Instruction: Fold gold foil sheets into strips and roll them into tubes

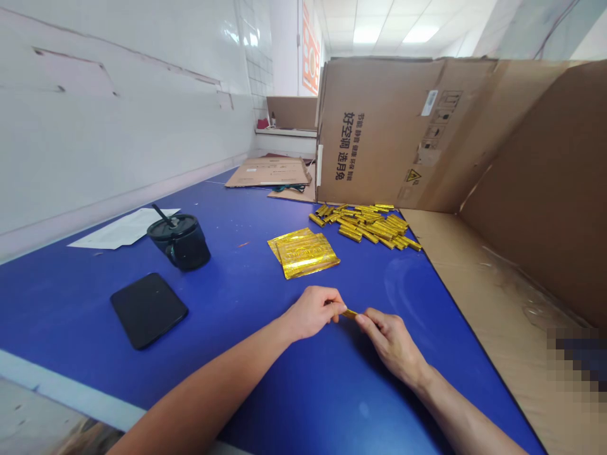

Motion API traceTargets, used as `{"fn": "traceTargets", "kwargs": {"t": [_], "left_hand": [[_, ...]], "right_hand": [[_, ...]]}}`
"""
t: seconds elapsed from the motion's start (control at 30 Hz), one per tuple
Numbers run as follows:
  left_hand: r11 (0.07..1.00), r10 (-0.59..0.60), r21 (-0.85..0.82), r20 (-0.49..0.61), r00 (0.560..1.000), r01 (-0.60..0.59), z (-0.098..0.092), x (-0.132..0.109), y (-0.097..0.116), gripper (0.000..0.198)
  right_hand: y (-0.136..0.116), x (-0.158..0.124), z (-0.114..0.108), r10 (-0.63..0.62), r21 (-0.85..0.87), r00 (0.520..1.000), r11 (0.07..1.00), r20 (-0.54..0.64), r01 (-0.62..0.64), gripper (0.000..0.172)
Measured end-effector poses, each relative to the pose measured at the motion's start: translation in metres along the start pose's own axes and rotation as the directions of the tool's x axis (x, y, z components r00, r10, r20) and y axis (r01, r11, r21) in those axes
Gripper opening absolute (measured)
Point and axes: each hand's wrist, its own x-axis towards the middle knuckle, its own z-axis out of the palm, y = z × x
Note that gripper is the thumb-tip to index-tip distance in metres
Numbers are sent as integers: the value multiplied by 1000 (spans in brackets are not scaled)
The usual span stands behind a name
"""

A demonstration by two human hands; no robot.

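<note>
Between my two hands is a narrow gold foil roll (349,313), held just above the blue table (265,373). My left hand (317,311) pinches its left end. The fingers of my right hand (389,338) are closed on its right end, so only the middle of the roll shows. Beyond my left hand lie a few flat gold foil sheets (308,254), overlapping one another. Farther back to the right is a loose pile of gold foil rolls (372,224).
A black lidded mug (180,243) with a handle sticking out stands at the left, beside a white paper (121,229). Nearer lies a black phone-like slab (149,311). A large cardboard box (384,139) walls off the back and right. Flat cardboard (268,172) lies at the far end.
</note>
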Motion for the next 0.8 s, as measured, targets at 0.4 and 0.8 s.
{"fn": "traceTargets", "kwargs": {"t": [0.4,0.8], "left_hand": [[961,-40,-274,-72,997,19,2,4,-1,19],[938,-104,-326,52,993,115,9,1,0,17]], "right_hand": [[4,6,0,214,401,975,889,63,-221,34],[1,2,6,105,267,989,955,102,-129,39]]}}
